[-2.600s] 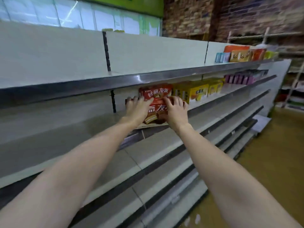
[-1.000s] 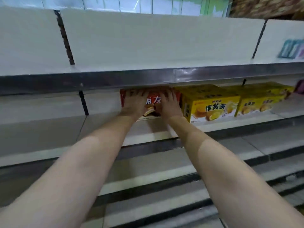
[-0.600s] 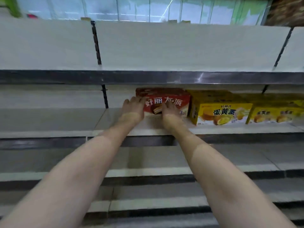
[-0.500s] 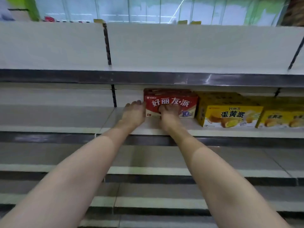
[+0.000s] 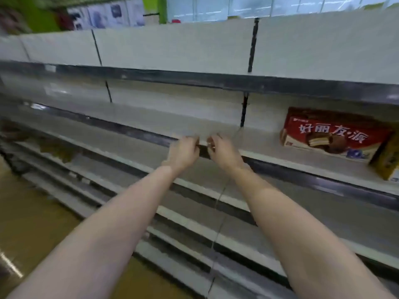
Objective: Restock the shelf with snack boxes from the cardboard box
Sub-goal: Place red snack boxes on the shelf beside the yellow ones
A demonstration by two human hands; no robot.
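Red box (image 5: 332, 134) sits on shelf (image 5: 269, 145) at right, beside a yellow box (image 5: 386, 158). Left hand (image 5: 183, 152) and right hand (image 5: 224, 152) are close together, fingers loosely curled, seemingly empty though blurred. Shelf is mostly bare leftward; much restocking left. Cardboard box out of view.

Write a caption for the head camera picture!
Both empty hands, left and right, hover near the shelf; red snack box stocked.

The shelf (image 5: 177, 124) boards look like matt, pale painted metal, with darker glossy front strips. At the right of the frame, the red snack box (image 5: 332, 134) is smooth printed cardboard. The floor (image 5: 28, 219) at lower left shines, yellowish.
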